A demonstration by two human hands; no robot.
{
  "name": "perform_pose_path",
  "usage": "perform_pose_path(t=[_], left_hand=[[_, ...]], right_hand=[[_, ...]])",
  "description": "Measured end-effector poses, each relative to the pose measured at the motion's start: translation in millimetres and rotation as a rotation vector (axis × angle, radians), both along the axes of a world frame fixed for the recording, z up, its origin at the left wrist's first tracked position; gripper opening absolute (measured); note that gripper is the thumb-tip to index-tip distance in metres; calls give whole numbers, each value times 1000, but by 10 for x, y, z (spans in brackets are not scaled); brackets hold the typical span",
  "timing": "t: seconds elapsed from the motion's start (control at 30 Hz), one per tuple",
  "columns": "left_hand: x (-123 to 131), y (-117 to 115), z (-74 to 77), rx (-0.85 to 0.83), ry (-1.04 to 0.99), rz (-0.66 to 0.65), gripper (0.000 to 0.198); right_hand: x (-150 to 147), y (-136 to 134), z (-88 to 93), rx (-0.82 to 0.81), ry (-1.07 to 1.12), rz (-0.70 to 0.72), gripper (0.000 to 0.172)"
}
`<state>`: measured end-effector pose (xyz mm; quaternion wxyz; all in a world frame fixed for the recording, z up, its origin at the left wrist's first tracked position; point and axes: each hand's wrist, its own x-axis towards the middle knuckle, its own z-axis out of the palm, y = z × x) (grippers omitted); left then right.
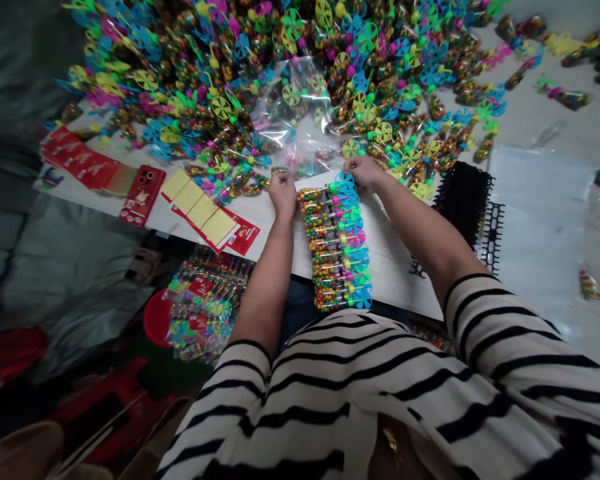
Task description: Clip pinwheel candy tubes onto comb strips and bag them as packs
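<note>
A clear plastic bag (300,110) stretches away from me over the pile, its near edge toward my hands. My left hand (283,191) pinches that edge on the left. At the right corner my right hand (364,172) is closed on the same bag, just beyond the fan tops. Between my forearms lies a row of candy-filled tubes (325,247) with blue, green and pink fan tops, side by side in a black strip. The row reaches from the bag's near edge to the table's front edge. My fingertips are partly hidden.
Loose candy tubes with fans (220,107) are heaped across the back. Red cards (80,160), a phone in a red case (143,193) and yellow stickers (200,207) lie left. Black strips (463,200) and clear bags (540,227) lie right. Packed bags (200,313) fill a red tub below.
</note>
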<state>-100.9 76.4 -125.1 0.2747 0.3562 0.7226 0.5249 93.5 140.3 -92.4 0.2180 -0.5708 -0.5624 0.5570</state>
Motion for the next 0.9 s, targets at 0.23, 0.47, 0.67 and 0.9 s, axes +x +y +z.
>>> perform_pose_path(t=[0.23,0.47,0.67,0.9], left_hand=[[20,-366,18,-38,-39,-136,11],[38,-399,168,-88,-15,-272,14],[-51,-381,193,-188,-41,-432,19],[-91,-346,197,59,267,-389,26]], right_hand=[[332,-251,59,150,-51,108,14],[388,-315,175,137,-84,147,15],[435,-260,217,200,-85,66,16],[494,-245,47,571,-166,8,9]])
